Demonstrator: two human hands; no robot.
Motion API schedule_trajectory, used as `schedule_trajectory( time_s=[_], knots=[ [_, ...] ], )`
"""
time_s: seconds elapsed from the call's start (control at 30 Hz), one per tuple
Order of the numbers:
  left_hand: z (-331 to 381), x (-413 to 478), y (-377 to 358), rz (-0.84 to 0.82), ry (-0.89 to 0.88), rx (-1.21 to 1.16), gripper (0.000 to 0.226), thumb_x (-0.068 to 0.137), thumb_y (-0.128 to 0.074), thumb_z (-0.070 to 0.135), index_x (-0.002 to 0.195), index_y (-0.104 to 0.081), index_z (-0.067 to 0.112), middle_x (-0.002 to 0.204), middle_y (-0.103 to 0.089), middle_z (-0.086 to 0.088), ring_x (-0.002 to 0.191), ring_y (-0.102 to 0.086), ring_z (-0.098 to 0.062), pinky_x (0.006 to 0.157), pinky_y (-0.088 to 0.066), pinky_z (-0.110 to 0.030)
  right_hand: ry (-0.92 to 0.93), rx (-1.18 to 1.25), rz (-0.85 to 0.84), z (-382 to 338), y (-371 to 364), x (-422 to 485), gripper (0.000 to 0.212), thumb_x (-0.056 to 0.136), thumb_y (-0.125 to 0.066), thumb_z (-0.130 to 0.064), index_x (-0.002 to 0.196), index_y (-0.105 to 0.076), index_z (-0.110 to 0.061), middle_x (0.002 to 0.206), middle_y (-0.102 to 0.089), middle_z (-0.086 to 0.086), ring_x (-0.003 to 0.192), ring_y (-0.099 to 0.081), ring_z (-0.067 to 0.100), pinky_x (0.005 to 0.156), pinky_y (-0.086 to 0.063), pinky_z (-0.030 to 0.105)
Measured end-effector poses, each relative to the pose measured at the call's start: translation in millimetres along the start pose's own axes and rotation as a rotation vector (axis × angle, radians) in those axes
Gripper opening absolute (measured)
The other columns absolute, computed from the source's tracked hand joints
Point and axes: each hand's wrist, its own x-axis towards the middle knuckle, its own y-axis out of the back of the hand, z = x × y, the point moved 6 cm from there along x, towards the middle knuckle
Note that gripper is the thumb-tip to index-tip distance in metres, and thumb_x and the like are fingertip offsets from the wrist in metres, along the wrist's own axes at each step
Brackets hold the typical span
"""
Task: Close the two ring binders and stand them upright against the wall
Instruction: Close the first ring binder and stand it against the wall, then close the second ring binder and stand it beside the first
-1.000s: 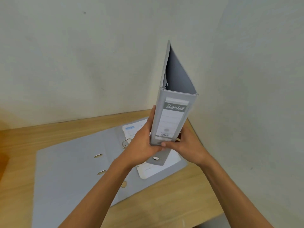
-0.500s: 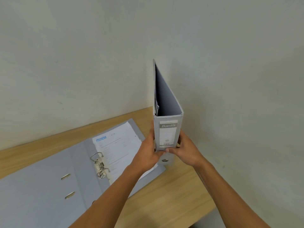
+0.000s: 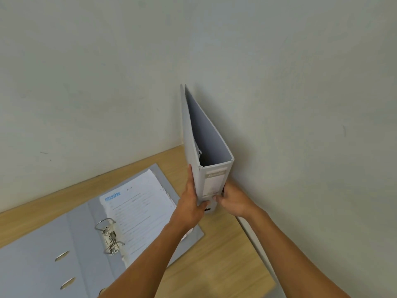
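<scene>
Both left hand (image 3: 191, 208) and right hand (image 3: 233, 200) clasped around closed grey ring binder (image 3: 211, 168), upright by wall (image 3: 300, 104); second ring binder (image 3: 86, 233) flat, open on desk (image 3: 225, 254).

Closed binder (image 3: 211, 175): matt grey board covers, smooth, pale paper spine label. Open binder (image 3: 43, 254): same matt grey, shiny metal ring mechanism (image 3: 109, 237), white printed paper sheets (image 3: 137, 209). Counter (image 3: 225, 254): light wood-grain, smooth, low sheen. Wall (image 3: 279, 82): matt off-white paint, faint scuffs.
</scene>
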Motion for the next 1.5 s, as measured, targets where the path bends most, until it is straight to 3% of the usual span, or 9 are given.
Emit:
schedule_trajectory(
  time_s=[0.17,0.27,0.43,0.5,0.67,0.9,1.27,1.43,1.5],
  knots=[
    [-6,25,-4,0.01,0.036,-0.023,0.11,0.086,-0.075,0.016,0.161,0.005,0.02,0.158,-0.038,0.001,0.142,-0.042,-0.012,0.112,-0.045,-0.039,-0.125,-0.079,0.207,4,4,1,0.032,0.096,-0.063,-0.028,0.122,-0.064,-0.009,0.121,-0.072,0.009,0.109,-0.069,0.025,0.067,-0.046,0.017],
    [-4,37,-5,-0.016,0.028,-0.007,0.117,0.086,-0.074,0.012,0.16,0.016,0.026,0.161,-0.033,-0.001,0.138,-0.039,-0.009,0.111,-0.045,-0.038,-0.13,-0.029,0.301,1,13,0,0.031,0.095,-0.064,-0.031,0.114,-0.068,-0.007,0.113,-0.075,0.009,0.099,-0.071,0.023,0.057,-0.037,0.008],
    [-1,55,-8,0.01,0.013,0.032,0.117,0.086,-0.073,0.018,0.158,0.017,0.032,0.163,-0.028,-0.001,0.146,-0.038,-0.023,0.111,-0.046,-0.05,-0.12,0.1,0.389,-10,23,-4,0.036,0.099,-0.059,-0.022,0.133,-0.057,-0.012,0.13,-0.068,0.004,0.117,-0.067,0.021,0.071,-0.045,0.006],
    [0,58,-9,0.001,0.01,0.047,0.117,0.086,-0.073,0.019,0.158,0.02,0.032,0.164,-0.027,-0.002,0.146,-0.037,-0.024,0.112,-0.045,-0.05,-0.113,0.127,0.385,-12,23,-8,0.044,0.099,-0.056,-0.014,0.143,-0.05,-0.015,0.137,-0.065,0.003,0.124,-0.064,0.02,0.087,-0.047,0.017],
    [-2,56,-9,-0.002,0.032,0.042,0.114,0.087,-0.071,0.017,0.159,0.017,0.027,0.164,-0.026,0.001,0.148,-0.035,-0.023,0.114,-0.043,-0.049,-0.12,0.169,0.366,-8,16,-13,0.055,0.096,-0.053,-0.003,0.148,-0.044,-0.018,0.142,-0.061,0.005,0.125,-0.064,0.022,0.1,-0.051,0.03],
    [-4,51,-10,-0.064,0.217,0.05,0.105,0.09,-0.071,0.029,0.162,0.005,0.02,0.152,-0.048,-0.011,0.132,-0.054,-0.033,0.104,-0.053,-0.045,-0.095,0.148,0.37,-5,16,-25,0.055,0.094,-0.055,-0.003,0.145,-0.046,-0.021,0.146,-0.058,-0.002,0.118,-0.066,0.019,0.094,-0.053,0.027],
    [3,37,-8,-0.061,0.304,0.084,0.091,0.094,-0.066,0.024,0.162,-0.007,0.018,0.156,-0.045,-0.012,0.127,-0.061,-0.034,0.105,-0.049,-0.044,-0.073,0.085,0.336,-13,12,-30,0.055,0.094,-0.055,-0.008,0.146,-0.045,-0.023,0.147,-0.055,-0.006,0.115,-0.064,0.017,0.09,-0.057,0.033],
    [6,29,-6,-0.056,0.337,0.072,0.09,0.092,-0.068,0.016,0.161,-0.01,0.018,0.155,-0.046,-0.011,0.132,-0.056,-0.034,0.105,-0.051,-0.047,-0.069,0.119,0.349,-12,16,-34,0.054,0.092,-0.056,-0.002,0.143,-0.048,-0.019,0.143,-0.059,-0.002,0.108,-0.069,0.019,0.069,-0.046,0.012],
    [7,26,-5,-0.066,0.344,0.074,0.089,0.093,-0.067,0.014,0.161,-0.01,0.018,0.156,-0.044,-0.01,0.13,-0.058,-0.034,0.104,-0.051,-0.046,-0.058,0.123,0.337,-13,16,-36,0.055,0.093,-0.055,-0.001,0.144,-0.047,-0.018,0.144,-0.058,-0.002,0.111,-0.068,0.02,0.074,-0.049,0.015]
  ],
)
